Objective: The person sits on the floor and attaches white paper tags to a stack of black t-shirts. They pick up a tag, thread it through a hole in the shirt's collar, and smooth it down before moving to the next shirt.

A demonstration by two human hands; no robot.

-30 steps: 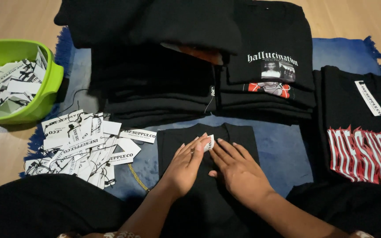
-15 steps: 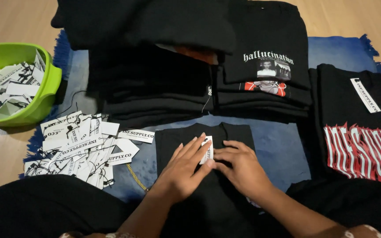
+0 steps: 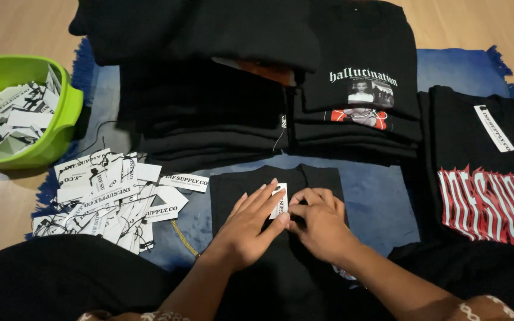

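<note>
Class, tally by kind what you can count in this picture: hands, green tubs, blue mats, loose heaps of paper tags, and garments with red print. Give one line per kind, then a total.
Hands: 2, left hand and right hand
Green tub: 1
Blue mat: 1
Heaps of paper tags: 2, heap on the mat and heap in the tub
Garment with red print: 1
Total: 7

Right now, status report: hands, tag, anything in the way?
Left hand and right hand pinching small white paper tag on folded black shirt. Nothing obstructing.
</note>
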